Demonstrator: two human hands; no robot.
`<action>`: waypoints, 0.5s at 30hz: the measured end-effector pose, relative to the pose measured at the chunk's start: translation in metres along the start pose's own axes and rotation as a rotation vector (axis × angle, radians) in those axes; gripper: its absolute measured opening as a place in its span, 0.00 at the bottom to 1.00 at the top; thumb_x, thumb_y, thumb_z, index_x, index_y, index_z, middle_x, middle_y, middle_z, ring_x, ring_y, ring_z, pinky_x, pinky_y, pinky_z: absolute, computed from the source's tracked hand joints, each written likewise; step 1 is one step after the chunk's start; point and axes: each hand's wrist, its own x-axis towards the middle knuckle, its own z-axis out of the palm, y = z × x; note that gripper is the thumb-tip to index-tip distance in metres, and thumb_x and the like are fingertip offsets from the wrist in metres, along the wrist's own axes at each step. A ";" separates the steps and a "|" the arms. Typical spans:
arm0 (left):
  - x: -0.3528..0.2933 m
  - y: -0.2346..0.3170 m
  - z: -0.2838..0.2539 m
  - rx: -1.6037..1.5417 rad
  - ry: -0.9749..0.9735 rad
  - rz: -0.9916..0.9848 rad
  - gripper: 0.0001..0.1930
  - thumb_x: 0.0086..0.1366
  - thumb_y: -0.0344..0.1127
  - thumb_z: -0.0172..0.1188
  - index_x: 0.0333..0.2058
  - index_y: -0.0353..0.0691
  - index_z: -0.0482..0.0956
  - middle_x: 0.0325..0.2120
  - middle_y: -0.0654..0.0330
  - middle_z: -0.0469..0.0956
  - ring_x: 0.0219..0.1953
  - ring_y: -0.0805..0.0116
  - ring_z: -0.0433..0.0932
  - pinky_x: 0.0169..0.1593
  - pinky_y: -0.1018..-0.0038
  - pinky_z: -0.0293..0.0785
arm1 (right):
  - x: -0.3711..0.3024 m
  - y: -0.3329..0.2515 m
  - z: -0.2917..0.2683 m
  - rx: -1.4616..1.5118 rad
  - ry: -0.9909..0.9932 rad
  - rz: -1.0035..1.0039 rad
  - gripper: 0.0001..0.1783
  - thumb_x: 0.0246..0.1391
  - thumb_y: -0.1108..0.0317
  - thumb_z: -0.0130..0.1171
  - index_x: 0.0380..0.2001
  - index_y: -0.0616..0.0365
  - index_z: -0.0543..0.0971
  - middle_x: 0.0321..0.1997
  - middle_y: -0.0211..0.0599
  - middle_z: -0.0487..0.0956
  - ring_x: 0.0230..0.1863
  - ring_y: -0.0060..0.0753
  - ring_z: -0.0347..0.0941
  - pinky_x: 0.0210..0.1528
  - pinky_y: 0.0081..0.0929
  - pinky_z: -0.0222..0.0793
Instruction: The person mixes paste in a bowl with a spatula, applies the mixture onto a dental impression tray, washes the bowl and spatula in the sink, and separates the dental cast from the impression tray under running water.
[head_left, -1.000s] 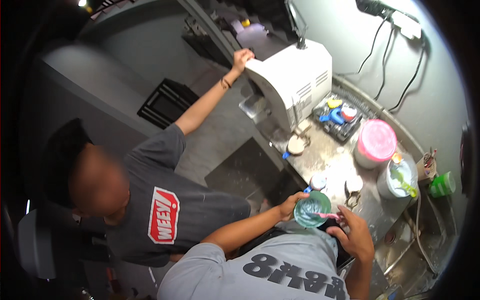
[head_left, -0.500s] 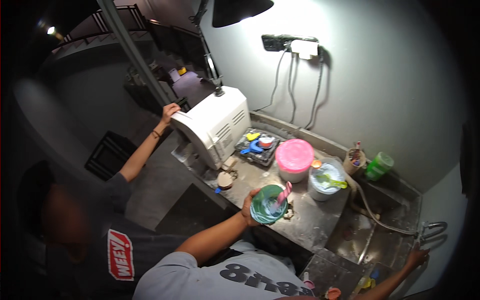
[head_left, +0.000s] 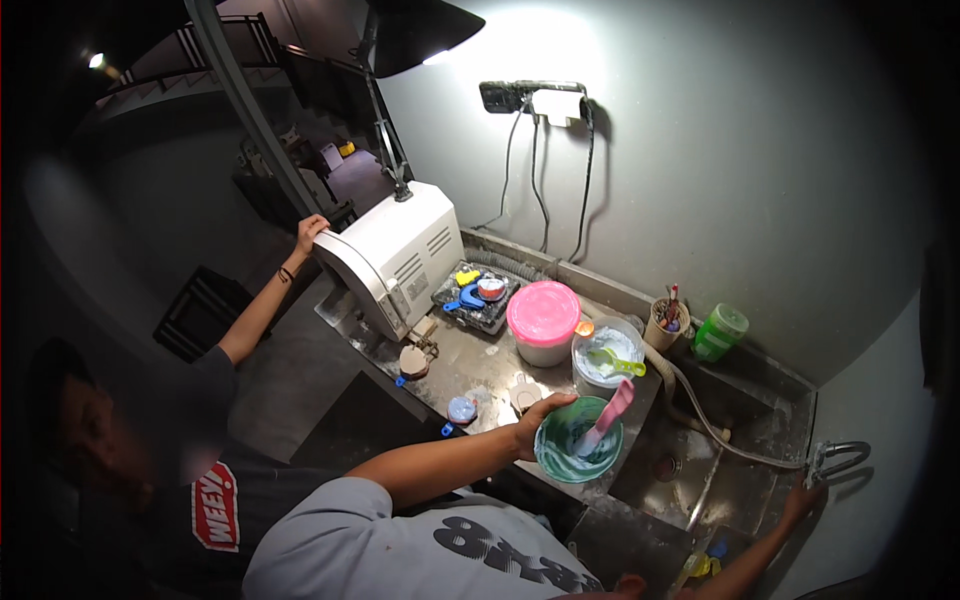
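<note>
My left hand (head_left: 535,428) grips the rim of a green mixing bowl (head_left: 555,455), held tilted over the counter near the sink. Whitish residue streaks its inside, and a pink spatula (head_left: 612,408) leans in it with its handle over the rim. At the far right my right hand (head_left: 801,499) is closed at the base of a metal faucet (head_left: 832,455) on the wall; its fingers show small. Beyond the bowl is a white tub (head_left: 585,380) of white powder with a light green scoop (head_left: 622,367) in it.
A person's hand (head_left: 311,228) rests on a white machine (head_left: 405,245) at left. Along the counter are a pink-lidded tub (head_left: 543,312), a dark tray (head_left: 476,312) with blue and yellow pieces, and blue-handled moulds (head_left: 461,410). A green container (head_left: 720,332) stands behind the sink (head_left: 740,410).
My left hand has carried the bowl and spatula rightward, toward the sink. My right hand has come up closer to the faucet. The view has shifted slightly, uncovering the mould on the counter.
</note>
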 end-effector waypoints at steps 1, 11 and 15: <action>0.010 -0.004 0.004 0.008 -0.030 -0.061 0.30 0.65 0.57 0.48 0.59 0.42 0.69 0.53 0.52 0.75 0.52 0.56 0.77 0.60 0.58 0.69 | 0.002 0.011 -0.004 0.074 0.025 -0.010 0.40 0.54 0.53 0.62 0.60 0.72 0.62 0.62 0.63 0.65 0.64 0.60 0.61 0.65 0.43 0.57; 0.118 -0.071 0.012 0.011 -0.083 -0.339 0.28 0.64 0.56 0.51 0.56 0.44 0.73 0.50 0.54 0.77 0.51 0.57 0.77 0.58 0.60 0.70 | -0.061 -0.076 -0.040 -0.099 -0.066 -0.050 0.30 0.59 0.67 0.54 0.61 0.72 0.63 0.64 0.62 0.65 0.66 0.56 0.61 0.68 0.39 0.56; 0.186 -0.117 -0.043 0.192 0.027 -0.423 0.25 0.63 0.55 0.52 0.51 0.44 0.76 0.45 0.58 0.80 0.44 0.62 0.80 0.52 0.64 0.74 | -0.086 -0.149 -0.077 0.320 0.064 -0.177 0.21 0.60 0.65 0.56 0.51 0.69 0.73 0.51 0.55 0.77 0.54 0.51 0.73 0.58 0.37 0.66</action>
